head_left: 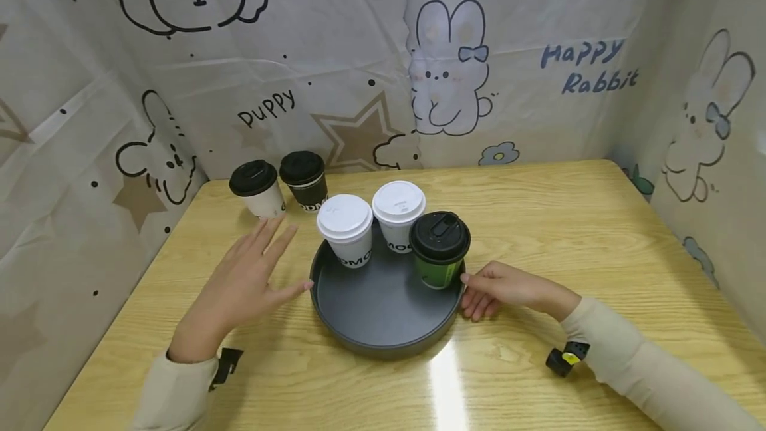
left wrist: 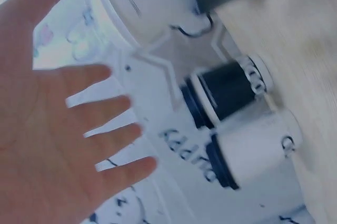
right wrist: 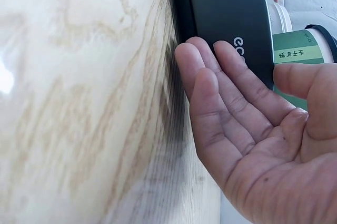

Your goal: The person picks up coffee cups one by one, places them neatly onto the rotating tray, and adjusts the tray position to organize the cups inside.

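Here, from left to right:
Back-left cups: a white cup with a black lid point(head_left: 256, 187) and a black cup with a black lid point(head_left: 304, 179) are standing upright on the table point(head_left: 598, 231), just beside each other near the backdrop and apart from the tray.
Left hand: the left hand point(head_left: 242, 285) is hovering open with fingers spread straight, gripping nothing, between those two cups and the tray's left rim; its thumb is pointing toward that rim.
Tray: the dark round tray point(head_left: 377, 311) is sitting flat on the table, carrying three upright cups along its far side, which is leaving the near part bare.
Tray cups: two white-lidded cups point(head_left: 346, 228) point(head_left: 398, 206) are standing side by side; the green cup with a black lid point(head_left: 440, 249) is standing at the right edge.
Right hand: the right hand point(head_left: 499, 288) is resting against the tray's right rim, fingers loosely bent along the outer wall, thumb near the green cup, seemingly steadying the tray.
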{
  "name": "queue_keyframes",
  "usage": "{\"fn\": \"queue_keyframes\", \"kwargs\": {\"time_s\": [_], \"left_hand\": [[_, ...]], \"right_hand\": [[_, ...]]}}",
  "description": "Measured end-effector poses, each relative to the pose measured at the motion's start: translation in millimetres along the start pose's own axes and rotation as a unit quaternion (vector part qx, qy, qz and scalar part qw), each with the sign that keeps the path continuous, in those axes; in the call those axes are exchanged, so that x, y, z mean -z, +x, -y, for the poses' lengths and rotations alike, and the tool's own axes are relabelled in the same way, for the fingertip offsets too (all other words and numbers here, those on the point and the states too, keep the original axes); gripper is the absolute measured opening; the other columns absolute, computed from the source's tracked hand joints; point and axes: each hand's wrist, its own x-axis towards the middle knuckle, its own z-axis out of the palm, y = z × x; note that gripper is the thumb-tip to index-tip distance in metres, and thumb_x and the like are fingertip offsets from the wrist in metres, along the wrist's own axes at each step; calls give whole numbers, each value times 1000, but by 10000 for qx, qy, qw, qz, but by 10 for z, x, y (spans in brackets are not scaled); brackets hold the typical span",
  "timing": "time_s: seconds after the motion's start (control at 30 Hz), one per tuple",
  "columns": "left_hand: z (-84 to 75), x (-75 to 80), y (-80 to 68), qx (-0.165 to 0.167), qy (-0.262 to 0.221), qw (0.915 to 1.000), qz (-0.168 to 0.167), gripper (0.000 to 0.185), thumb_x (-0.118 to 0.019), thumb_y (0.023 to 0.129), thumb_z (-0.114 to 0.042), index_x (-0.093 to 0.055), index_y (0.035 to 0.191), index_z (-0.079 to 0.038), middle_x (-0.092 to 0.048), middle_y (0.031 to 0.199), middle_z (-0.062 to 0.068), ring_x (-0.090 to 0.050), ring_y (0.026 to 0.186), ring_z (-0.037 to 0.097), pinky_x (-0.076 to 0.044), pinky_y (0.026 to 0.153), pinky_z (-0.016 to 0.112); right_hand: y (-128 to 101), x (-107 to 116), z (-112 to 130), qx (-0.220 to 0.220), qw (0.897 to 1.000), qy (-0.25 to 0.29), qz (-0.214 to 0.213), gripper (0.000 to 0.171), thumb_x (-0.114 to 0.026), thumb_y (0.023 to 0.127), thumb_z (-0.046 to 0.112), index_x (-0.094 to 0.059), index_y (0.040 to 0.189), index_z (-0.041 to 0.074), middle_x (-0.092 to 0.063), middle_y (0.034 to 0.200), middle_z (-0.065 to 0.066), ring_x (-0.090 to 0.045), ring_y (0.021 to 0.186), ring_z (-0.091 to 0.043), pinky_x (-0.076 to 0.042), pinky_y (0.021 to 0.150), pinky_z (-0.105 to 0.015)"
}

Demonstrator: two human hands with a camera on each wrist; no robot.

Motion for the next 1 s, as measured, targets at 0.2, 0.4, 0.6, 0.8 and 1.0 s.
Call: {"fn": "queue_keyframes", "kwargs": {"time_s": [0.2, 0.4, 0.6, 0.8, 1.0], "left_hand": [[363, 21, 278, 533, -140, 9907, -1241, 81, -71, 83, -43, -36, 148, -10, -27, 154, 19, -30, 135, 46, -32, 95, 69], [735, 1, 473, 1545, -481, 9700, -1814, 77, -64, 88, -40, -32, 148, -3, -28, 150, 24, -31, 133, 49, -33, 97, 67], [978, -10, 600, 2235, -735, 9565, -1727, 80, -58, 90, -46, -28, 148, 1, -25, 150, 26, -25, 136, 46, -29, 102, 64], [1124, -145, 738, 2607, -893, 9492, -1518, 89, -55, 90, -52, -20, 150, 4, -22, 149, 31, -22, 136, 49, -21, 108, 62], [1178, -285, 847, 2827, -951, 9437, -1434, 94, -56, 89, -52, -16, 149, 9, -19, 151, 31, -24, 136, 50, -25, 108, 61]], "right_hand": [[-20, 9, 10, -21, 10000, 4, -27, 53, -37, 105, 30, -68, 95, -12, -71, 88, -20, -70, 74, -19, -56, 63, -29], [-22, 10, 2, -2, 10000, 23, -27, 53, -38, 104, 31, -68, 95, -12, -71, 88, -21, -70, 74, -20, -56, 64, -29], [-12, 7, -18, 16, 10000, 20, -6, 53, -37, 105, 30, -68, 94, -12, -71, 88, -21, -70, 74, -21, -56, 63, -29], [-20, 2, -2, -4, 10000, 27, 15, 53, -37, 105, 30, -68, 94, -12, -71, 88, -21, -70, 74, -20, -56, 62, -28], [-17, 1, 4, 7, 10000, 15, 59, 53, -37, 105, 31, -69, 94, -11, -71, 88, -21, -70, 74, -21, -56, 62, -28]]}}
